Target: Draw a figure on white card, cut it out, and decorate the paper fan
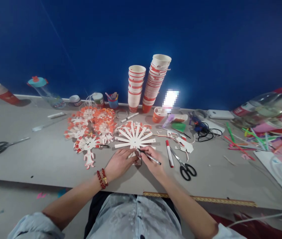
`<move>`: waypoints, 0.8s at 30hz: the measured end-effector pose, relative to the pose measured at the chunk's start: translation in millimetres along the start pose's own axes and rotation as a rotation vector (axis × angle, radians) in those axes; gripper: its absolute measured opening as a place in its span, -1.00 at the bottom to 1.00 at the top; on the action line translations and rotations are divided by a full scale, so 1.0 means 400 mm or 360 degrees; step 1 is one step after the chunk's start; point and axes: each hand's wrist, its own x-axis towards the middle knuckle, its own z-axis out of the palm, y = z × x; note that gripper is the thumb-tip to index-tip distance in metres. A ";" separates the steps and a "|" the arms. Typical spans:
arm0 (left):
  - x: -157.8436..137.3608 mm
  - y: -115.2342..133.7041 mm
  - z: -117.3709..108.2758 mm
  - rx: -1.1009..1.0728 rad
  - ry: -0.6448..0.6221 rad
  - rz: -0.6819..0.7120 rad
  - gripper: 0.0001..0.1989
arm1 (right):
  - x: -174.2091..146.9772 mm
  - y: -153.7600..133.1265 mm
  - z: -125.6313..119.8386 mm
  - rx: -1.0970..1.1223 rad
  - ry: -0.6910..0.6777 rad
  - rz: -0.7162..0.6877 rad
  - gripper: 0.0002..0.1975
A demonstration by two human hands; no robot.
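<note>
In front of me lies a white paper cutout (135, 137) with strips fanned out from its centre; black lines mark its lower part. My left hand (120, 163) rests on the lower left of this cutout, fingers stretched out flat. A black-and-silver marker pen (153, 158) is held in my right hand (155, 164), its tip at the cutout's lower middle. To the left sit several finished-looking paper figures (89, 146) with orange-tipped strips and drawn faces. A red-and-white marker (169, 154) and black-handled scissors (186, 169) lie right of my right hand.
Two tall stacks of paper cups (137, 86) stand at the back by the blue wall. More scissors (2, 146) lie far left. Black cable (204, 131), a large plastic bottle (255, 103) and coloured strips (265, 139) crowd the right. A ruler-like strip (205, 199) lies along the front edge.
</note>
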 end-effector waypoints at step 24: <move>-0.004 -0.008 0.018 0.0070 -0.0056 0.0041 -0.73 | 0.026 0.013 0.035 -0.0276 0.0126 -0.0154 -0.89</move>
